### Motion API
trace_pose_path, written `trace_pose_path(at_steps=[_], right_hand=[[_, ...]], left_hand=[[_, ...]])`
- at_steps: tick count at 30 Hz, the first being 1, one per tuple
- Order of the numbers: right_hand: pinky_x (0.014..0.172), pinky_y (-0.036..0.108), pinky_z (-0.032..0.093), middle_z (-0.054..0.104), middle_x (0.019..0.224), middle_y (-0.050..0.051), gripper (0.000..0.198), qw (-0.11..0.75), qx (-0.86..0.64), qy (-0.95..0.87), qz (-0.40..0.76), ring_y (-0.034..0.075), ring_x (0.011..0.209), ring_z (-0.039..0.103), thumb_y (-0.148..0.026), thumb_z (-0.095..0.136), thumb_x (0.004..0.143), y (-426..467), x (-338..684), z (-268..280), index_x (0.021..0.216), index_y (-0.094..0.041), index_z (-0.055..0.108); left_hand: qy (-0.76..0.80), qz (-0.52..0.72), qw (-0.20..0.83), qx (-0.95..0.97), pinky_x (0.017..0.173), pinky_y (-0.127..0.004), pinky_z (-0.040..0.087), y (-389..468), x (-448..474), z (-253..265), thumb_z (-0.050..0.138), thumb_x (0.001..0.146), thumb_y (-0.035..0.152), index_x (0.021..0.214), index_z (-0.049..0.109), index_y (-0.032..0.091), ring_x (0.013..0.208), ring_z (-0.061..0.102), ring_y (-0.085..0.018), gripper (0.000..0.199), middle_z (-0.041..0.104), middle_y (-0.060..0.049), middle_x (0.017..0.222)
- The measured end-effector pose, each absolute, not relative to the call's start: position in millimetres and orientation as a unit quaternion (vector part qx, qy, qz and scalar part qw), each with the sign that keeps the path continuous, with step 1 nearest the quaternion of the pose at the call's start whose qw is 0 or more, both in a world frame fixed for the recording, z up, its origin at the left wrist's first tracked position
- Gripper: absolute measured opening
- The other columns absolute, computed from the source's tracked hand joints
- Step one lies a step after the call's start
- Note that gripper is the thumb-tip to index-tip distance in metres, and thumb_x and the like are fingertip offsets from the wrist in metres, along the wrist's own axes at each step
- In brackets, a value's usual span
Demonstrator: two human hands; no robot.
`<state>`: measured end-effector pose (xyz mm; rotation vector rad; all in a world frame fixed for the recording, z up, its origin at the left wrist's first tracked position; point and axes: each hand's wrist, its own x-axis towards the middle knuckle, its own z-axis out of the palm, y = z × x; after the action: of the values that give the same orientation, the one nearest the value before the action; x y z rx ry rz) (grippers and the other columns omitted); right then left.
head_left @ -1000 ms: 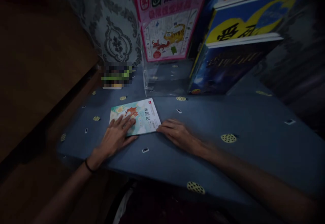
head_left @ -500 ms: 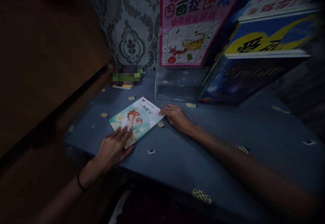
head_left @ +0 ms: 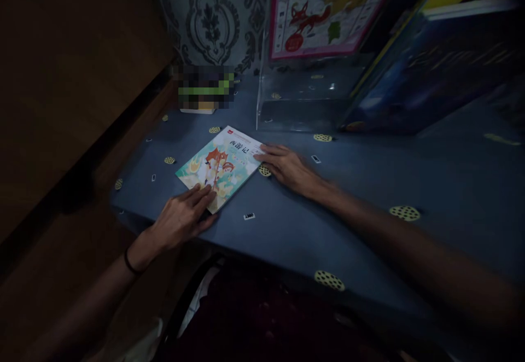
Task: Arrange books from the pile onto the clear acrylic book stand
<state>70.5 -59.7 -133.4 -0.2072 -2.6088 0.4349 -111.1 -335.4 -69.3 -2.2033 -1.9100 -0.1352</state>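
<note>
A thin paperback book [head_left: 209, 170] with a pale green illustrated cover lies closed and slantwise on the blue tablecloth. The fingers of my left hand [head_left: 180, 217] rest flat on its near corner, with the thumb off to the side by the near edge. At the book's right corner, my right hand [head_left: 289, 168] touches the cover with outstretched fingertips. Neither hand is wrapped round the book. A dark band circles my left wrist.
A clear acrylic stand [head_left: 301, 113] holds a pink picture book [head_left: 315, 34]. To its right a dark blue book [head_left: 430, 72] stands upright. Behind the paperback lies a blurred-out item [head_left: 205, 91] near the patterned wall [head_left: 211, 17]. Brown wooden furniture [head_left: 82, 77] borders the left side.
The view has tipped downward, so the table and books sit higher in the picture. My right fingers are more stretched out on the book's corner. My left hand stays on the cover.
</note>
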Motion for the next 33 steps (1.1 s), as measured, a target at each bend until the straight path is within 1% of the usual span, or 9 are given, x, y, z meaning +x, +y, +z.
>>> trace_pose_path(at_steps=[5, 8, 11, 14, 16, 24, 28, 31, 33], right_hand=[[0.105, 0.056, 0.043, 0.066, 0.135, 0.010, 0.032, 0.248, -0.097, -0.953, 0.147, 0.032, 0.132, 0.054, -0.021, 0.052, 0.097, -56.0, 66.2, -135.5, 0.123, -0.025, 0.070], [0.108, 0.059, 0.038, 0.067, 0.133, 0.009, 0.034, 0.257, -0.111, -0.950, 0.138, 0.032, 0.134, 0.052, -0.017, 0.051, 0.096, -69.3, 68.4, -134.5, 0.123, -0.025, 0.069], [0.114, 0.058, 0.034, 0.067, 0.133, 0.009, 0.034, 0.258, -0.093, -0.951, 0.143, 0.029, 0.133, 0.053, -0.016, 0.049, 0.096, -88.9, 70.2, -133.2, 0.124, -0.023, 0.068], [0.115, 0.056, 0.035, 0.066, 0.134, 0.009, 0.035, 0.246, -0.052, -0.954, 0.163, 0.026, 0.133, 0.054, -0.016, 0.049, 0.096, -108.6, 70.8, -130.5, 0.126, -0.022, 0.066], [0.114, 0.056, 0.037, 0.066, 0.134, 0.010, 0.035, 0.241, -0.032, -0.953, 0.178, 0.026, 0.133, 0.054, -0.016, 0.049, 0.096, -119.9, 71.1, -127.9, 0.126, -0.021, 0.066], [0.114, 0.054, 0.039, 0.066, 0.136, 0.010, 0.036, 0.239, 0.002, -0.938, 0.251, 0.024, 0.135, 0.052, -0.013, 0.050, 0.096, -146.1, 70.7, -124.9, 0.128, -0.019, 0.065], [0.113, 0.056, 0.040, 0.066, 0.136, 0.008, 0.037, 0.232, 0.004, -0.936, 0.266, 0.023, 0.135, 0.052, -0.014, 0.052, 0.096, -152.9, 68.6, -125.2, 0.130, -0.023, 0.064], [0.113, 0.056, 0.040, 0.066, 0.135, 0.008, 0.038, 0.226, 0.016, -0.938, 0.264, 0.025, 0.136, 0.052, -0.012, 0.053, 0.095, -160.0, 67.5, -121.8, 0.129, -0.024, 0.064], [0.114, 0.055, 0.039, 0.066, 0.135, 0.009, 0.035, 0.216, 0.030, -0.942, 0.257, 0.026, 0.137, 0.050, -0.012, 0.053, 0.095, -165.7, 67.5, -118.5, 0.127, -0.022, 0.065]], left_hand=[[-0.678, -0.058, 0.109, -0.725, 0.084, -0.043, 0.063, -334.2, -102.5, -72.1, 0.051, 0.098, 0.038, 0.129, 0.062, 0.013, 0.117, 0.068, -0.032, 0.040, 0.069, -0.016, 0.129], [-0.696, -0.067, 0.076, -0.711, 0.081, -0.040, 0.064, -331.4, -99.6, -65.6, 0.050, 0.099, 0.038, 0.128, 0.063, 0.015, 0.115, 0.069, -0.029, 0.039, 0.071, -0.015, 0.126], [-0.705, -0.084, 0.036, -0.703, 0.080, -0.037, 0.064, -328.5, -99.3, -56.2, 0.050, 0.100, 0.038, 0.121, 0.067, 0.017, 0.110, 0.071, -0.026, 0.034, 0.072, -0.013, 0.124], [-0.705, -0.098, 0.003, -0.702, 0.078, -0.035, 0.063, -326.3, -100.4, -48.7, 0.048, 0.101, 0.037, 0.110, 0.070, 0.017, 0.095, 0.075, -0.022, 0.031, 0.075, -0.011, 0.114], [-0.704, -0.096, -0.008, -0.704, 0.078, -0.035, 0.062, -325.1, -101.1, -45.5, 0.046, 0.102, 0.037, 0.107, 0.070, 0.017, 0.086, 0.076, -0.021, 0.032, 0.077, -0.010, 0.104], [-0.704, -0.081, -0.022, -0.706, 0.079, -0.034, 0.060, -321.9, -102.9, -40.0, 0.036, 0.105, 0.036, 0.104, 0.070, 0.018, 0.080, 0.074, -0.019, 0.039, 0.077, -0.007, 0.091], [-0.703, -0.080, -0.022, -0.707, 0.082, -0.035, 0.061, -322.8, -103.9, -41.0, 0.034, 0.106, 0.035, 0.108, 0.070, 0.018, 0.085, 0.075, -0.019, 0.041, 0.077, -0.007, 0.094], [-0.696, -0.082, -0.014, -0.714, 0.090, -0.039, 0.061, -326.2, -103.9, -45.5, 0.038, 0.105, 0.034, 0.111, 0.070, 0.019, 0.101, 0.074, -0.022, 0.036, 0.077, -0.009, 0.110], [-0.689, -0.081, -0.004, -0.720, 0.092, -0.042, 0.060, -329.9, -103.7, -49.3, 0.044, 0.103, 0.037, 0.114, 0.070, 0.018, 0.114, 0.070, -0.026, 0.034, 0.073, -0.011, 0.122]])
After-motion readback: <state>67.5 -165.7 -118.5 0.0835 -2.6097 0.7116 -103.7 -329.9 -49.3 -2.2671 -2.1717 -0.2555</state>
